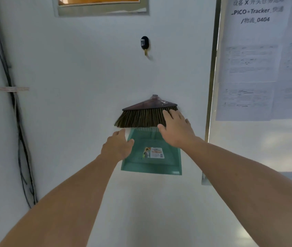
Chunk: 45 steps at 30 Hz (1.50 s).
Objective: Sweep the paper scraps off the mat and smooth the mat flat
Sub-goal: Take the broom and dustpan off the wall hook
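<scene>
**A plain workroom or test space**

A bare white wall [79, 68] fills the view. A bundle of black cables [15, 104] runs down its left side, held by a strip of tape [9, 88]. At the right, past a metal frame [213, 68], printed sheets [252, 68] are stuck up. The top one reads "PICO+Tracker" and "0404" among Chinese characters, like posted work notes. A black adhesive hook [144, 44] sits on the wall. Below it a broom head [141, 116] and a green dustpan [150, 164] bearing a shop label lie flat against the wall.
</scene>
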{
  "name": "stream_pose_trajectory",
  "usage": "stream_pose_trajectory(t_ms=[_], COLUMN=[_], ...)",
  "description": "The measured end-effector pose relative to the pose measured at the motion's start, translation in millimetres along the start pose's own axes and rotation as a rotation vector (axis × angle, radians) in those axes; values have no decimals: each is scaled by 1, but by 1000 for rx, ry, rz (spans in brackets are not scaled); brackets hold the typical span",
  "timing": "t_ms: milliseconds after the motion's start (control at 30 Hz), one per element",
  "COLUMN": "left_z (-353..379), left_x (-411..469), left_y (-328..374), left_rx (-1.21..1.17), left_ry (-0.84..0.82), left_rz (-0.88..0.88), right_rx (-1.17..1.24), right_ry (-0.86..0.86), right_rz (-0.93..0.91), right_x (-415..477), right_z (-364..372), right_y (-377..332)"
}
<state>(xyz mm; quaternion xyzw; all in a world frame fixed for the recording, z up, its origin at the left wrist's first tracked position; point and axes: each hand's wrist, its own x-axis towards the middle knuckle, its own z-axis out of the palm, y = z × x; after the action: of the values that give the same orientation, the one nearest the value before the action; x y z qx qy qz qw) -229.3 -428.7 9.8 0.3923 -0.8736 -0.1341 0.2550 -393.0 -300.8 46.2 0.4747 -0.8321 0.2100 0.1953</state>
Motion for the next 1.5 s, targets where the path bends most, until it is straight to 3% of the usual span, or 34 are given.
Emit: stream_pose_trajectory(t_ms=[233, 733, 1033, 1233, 1500], left_z=[27, 63, 64, 59, 32], left_x=[83, 169, 178, 172, 147], left_y=[-20, -24, -27, -28, -10], left_rx=[-140, -427, -291, -196, -223], left_ry=[-174, -378, -309, -171, -109], left_rz=[-54, -157, -93, -18, 50], right_rx=[-4, -100, -178, -277, -197], right_ry=[-35, -15, 53, 197, 301], right_rz=[84, 160, 183, 129, 151], right_x=[85, 180, 187, 179, 146], right_z=[25, 46, 58, 37, -4], right_y=[8, 28, 20, 8, 2])
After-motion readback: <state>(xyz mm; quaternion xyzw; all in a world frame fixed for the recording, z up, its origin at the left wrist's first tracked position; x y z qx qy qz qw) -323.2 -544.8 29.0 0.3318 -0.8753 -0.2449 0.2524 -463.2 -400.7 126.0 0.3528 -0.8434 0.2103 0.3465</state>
